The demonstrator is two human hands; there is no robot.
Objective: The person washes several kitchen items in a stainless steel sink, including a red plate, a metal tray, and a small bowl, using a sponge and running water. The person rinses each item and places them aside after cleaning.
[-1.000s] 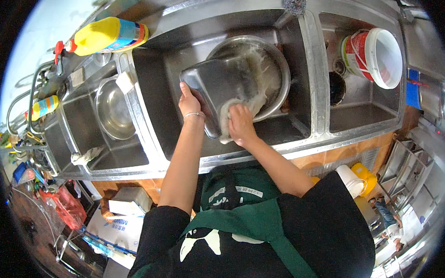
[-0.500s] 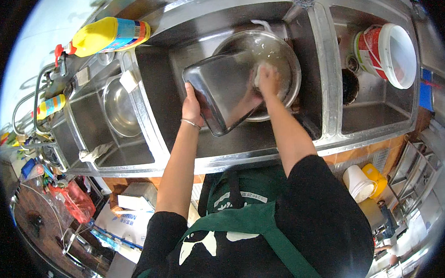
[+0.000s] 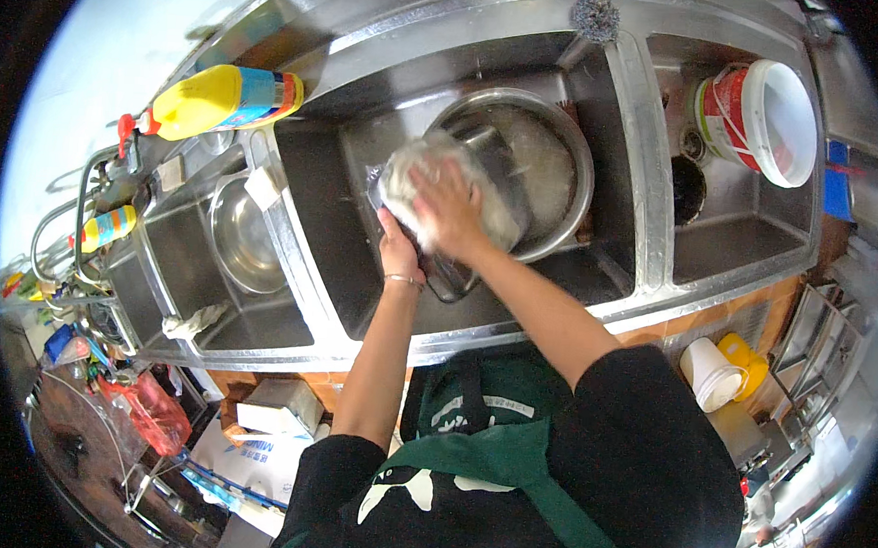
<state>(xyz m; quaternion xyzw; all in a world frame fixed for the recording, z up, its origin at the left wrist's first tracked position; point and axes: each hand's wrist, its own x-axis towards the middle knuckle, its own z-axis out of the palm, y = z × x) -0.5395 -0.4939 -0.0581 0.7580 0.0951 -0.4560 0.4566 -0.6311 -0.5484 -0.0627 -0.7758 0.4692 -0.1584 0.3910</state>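
In a metal sink [image 3: 315,185], we find a dark pan [image 3: 449,276] set partly over a round basin [image 3: 588,173], most of it hidden under a pale, blurred cloth [image 3: 401,172]. The left hand [image 3: 403,255] grips the pan's near left edge, some fingers out of our sight; the right hand [image 3: 447,208] lies spread on the cloth, its fingertips too smeared for us to make out.
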